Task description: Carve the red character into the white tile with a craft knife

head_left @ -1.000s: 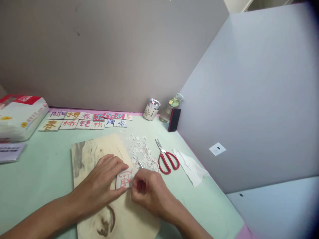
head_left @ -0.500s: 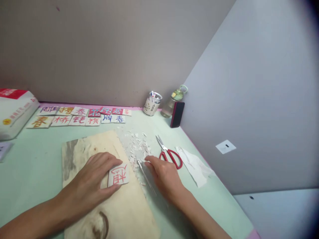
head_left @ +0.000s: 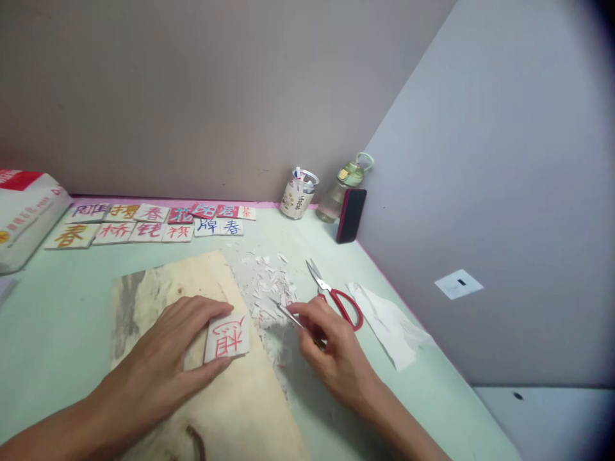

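Observation:
My left hand (head_left: 187, 346) grips a small white tile (head_left: 228, 336) by two opposite edges, thumb on the near side and fingers on the far side. A red character is drawn on the tile, which lies on a wooden board (head_left: 158, 301). Held between the thumb and fingers of my right hand (head_left: 331, 346) is a slim metal craft knife (head_left: 291, 315), its pointed tip toward the far left. The knife is over pale shavings (head_left: 273, 285) beside the board's right edge, apart from the tile.
Red-handled scissors (head_left: 348, 307) and a white tissue (head_left: 384, 326) lie right of the shavings. Behind stand a can of pens (head_left: 298, 198), a bottle (head_left: 331, 202) and a phone (head_left: 352, 216). Character tiles (head_left: 154, 232) line the back left near a white bag (head_left: 29, 221).
My right hand has picked up the craft knife, which lay by the board's edge with its rear end toward me. My left hand stays on the tile. The view has shifted slightly.

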The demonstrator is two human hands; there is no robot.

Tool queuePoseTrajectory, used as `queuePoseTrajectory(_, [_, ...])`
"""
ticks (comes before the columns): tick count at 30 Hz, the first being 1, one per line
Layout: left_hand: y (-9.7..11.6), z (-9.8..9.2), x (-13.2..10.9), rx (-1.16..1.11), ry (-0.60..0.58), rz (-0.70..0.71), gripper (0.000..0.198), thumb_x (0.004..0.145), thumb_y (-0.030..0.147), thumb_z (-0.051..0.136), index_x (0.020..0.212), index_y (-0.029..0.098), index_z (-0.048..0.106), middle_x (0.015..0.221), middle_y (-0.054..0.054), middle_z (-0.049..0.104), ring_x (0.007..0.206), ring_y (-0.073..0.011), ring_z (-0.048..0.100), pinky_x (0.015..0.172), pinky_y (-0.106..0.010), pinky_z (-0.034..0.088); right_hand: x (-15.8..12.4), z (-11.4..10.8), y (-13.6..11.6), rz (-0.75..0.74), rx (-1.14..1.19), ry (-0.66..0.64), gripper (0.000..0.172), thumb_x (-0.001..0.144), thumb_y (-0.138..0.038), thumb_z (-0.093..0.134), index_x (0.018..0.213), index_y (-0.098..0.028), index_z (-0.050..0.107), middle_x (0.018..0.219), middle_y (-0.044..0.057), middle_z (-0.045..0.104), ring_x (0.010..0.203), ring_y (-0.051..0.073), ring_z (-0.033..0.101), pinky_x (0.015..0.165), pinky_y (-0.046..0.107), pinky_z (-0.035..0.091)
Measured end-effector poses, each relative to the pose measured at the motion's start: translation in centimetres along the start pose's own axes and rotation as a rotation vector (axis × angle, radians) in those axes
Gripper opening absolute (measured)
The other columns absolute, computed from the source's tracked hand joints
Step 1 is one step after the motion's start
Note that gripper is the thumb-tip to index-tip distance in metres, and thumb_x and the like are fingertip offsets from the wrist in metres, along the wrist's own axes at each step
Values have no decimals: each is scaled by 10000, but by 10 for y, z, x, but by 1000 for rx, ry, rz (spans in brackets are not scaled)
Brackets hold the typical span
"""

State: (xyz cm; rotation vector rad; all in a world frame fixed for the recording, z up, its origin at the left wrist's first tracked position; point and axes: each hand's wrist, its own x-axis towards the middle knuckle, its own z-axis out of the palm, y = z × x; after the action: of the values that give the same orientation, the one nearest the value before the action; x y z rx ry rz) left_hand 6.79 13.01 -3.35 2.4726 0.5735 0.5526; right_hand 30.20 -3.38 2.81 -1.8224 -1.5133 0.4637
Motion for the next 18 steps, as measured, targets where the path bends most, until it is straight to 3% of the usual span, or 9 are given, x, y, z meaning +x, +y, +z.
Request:
queuePoseTrajectory(6, [8, -8, 6, 14, 12, 110, 382, 966, 427, 668, 1303, 313, 528, 1217, -11, 652, 1139, -260, 602, 988, -382, 467, -4, -10, 4, -106, 14, -261, 281, 1088, -236, 478, 1241, -248, 713, 938, 47, 623, 859, 185, 612, 756, 303, 462])
queuePoseTrajectory(13, [7, -7, 6, 18, -11, 106, 391, 977, 434, 655, 1326, 324, 516, 1228, 1, 645, 1165, -251, 572, 1003, -373, 442, -5, -3, 12, -207, -182, -315, 280, 1088, -248, 487, 1230, -250, 729, 897, 44, 623, 746, 172, 600, 633, 281, 412])
queuePoseTrajectory(18, [8, -8, 6, 10, -3, 107, 379, 968, 431, 665, 1307, 316, 537, 1213, -1, 647, 1148, -248, 579, 991, -365, 456, 0, -10, 8, -272, -222, -377, 302, 1083, -211, 475, 1277, -235, 705, 925, 53, 621, 783, 175, 605, 670, 284, 449])
